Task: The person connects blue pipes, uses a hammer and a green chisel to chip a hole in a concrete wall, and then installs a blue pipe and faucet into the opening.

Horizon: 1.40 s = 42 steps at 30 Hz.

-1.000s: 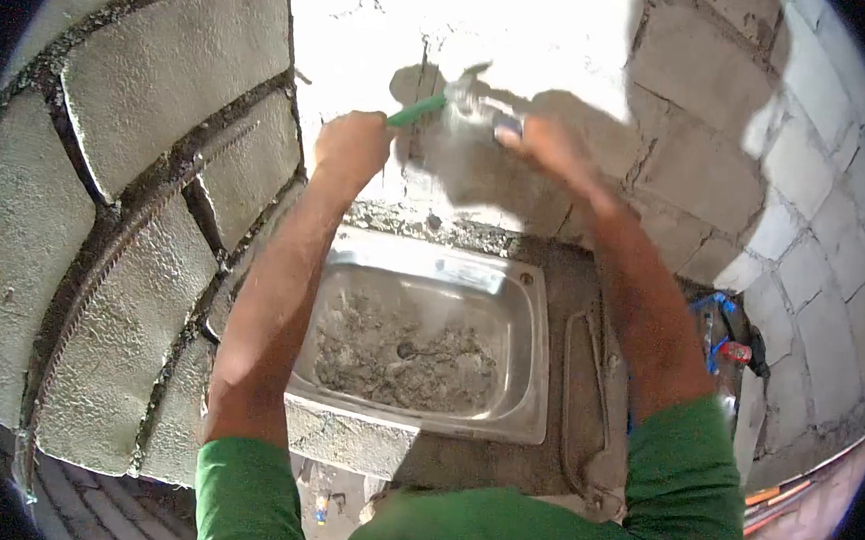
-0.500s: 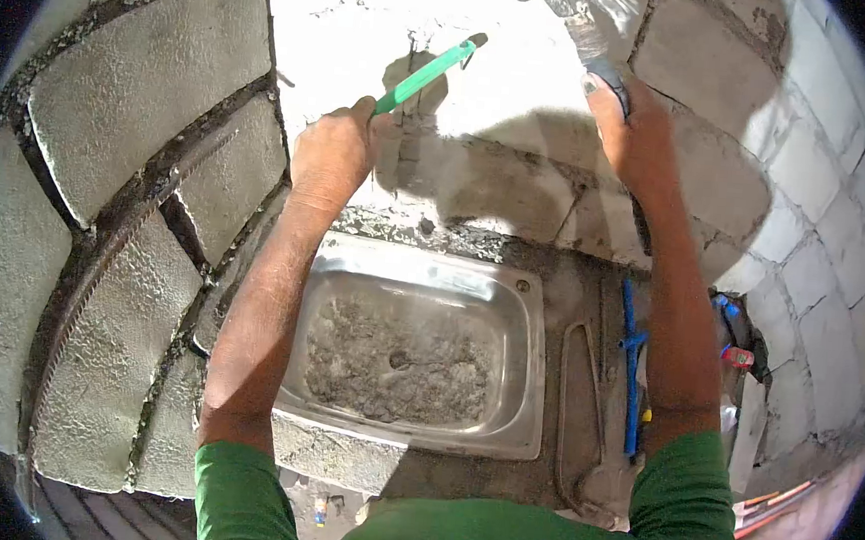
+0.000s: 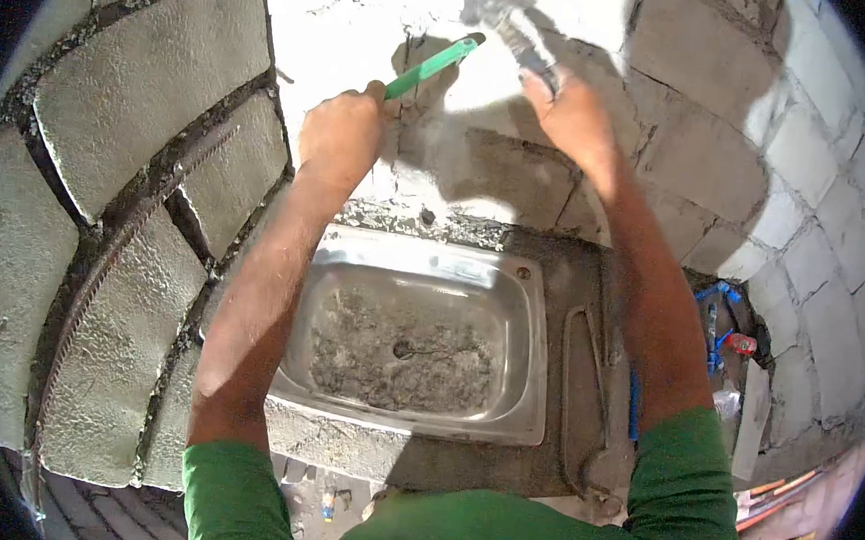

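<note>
My left hand is closed around one end of a slim green tool, which slants up to the right in front of the block wall. Its upper end is dark; its exact kind does not show. In my right hand is a hammer, gripped by its dark handle. The metal hammer head is smeared by motion and hangs just above the upper end of the green tool. Below both arms lies a stainless steel sink, its basin littered with grey rubble and dust.
A saw blade runs along the left block wall. On the ledge right of the sink lie a bent metal rod, blue pipe pieces, and a red item. Strong sunlight and shadows fall across the back wall.
My right hand has swung the hammer left and down towards the upper end of the green tool. My left hand has stayed nearly in place, still holding that tool.
</note>
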Tool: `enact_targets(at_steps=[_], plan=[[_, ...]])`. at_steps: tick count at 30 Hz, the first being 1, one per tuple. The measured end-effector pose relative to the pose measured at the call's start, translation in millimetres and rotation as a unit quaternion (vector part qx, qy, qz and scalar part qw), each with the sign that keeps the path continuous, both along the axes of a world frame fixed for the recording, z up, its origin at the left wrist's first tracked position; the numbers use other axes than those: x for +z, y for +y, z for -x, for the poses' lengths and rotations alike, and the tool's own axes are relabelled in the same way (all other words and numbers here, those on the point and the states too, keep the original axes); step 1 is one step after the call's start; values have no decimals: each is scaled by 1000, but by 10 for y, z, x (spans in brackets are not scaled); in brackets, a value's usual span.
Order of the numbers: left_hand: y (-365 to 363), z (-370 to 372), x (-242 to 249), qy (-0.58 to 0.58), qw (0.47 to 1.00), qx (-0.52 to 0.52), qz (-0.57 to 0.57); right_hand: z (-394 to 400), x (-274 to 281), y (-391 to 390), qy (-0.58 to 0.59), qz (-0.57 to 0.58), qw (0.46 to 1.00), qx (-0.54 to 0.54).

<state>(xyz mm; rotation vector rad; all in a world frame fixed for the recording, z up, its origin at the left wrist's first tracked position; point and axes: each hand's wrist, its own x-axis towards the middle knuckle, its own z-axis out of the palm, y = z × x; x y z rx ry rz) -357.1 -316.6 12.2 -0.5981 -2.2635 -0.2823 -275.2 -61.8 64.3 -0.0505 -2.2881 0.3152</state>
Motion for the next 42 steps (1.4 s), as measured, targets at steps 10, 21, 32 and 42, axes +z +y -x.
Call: enact_targets(at_steps=[10,21,32,42], plan=[[11,76,-77,-3,1000,-5,2,151,-133,113,-98,-52,993,-32],[59,-60,73,-47,999,7,-3,-394,408,-258,204,54,975,67],[221,-30,256,-63,997,-10,31,-3,103,199,8,60,997,54],[-30,-163,-924,-157,942,-126,-268,-897,293,235,142,27,987,64]])
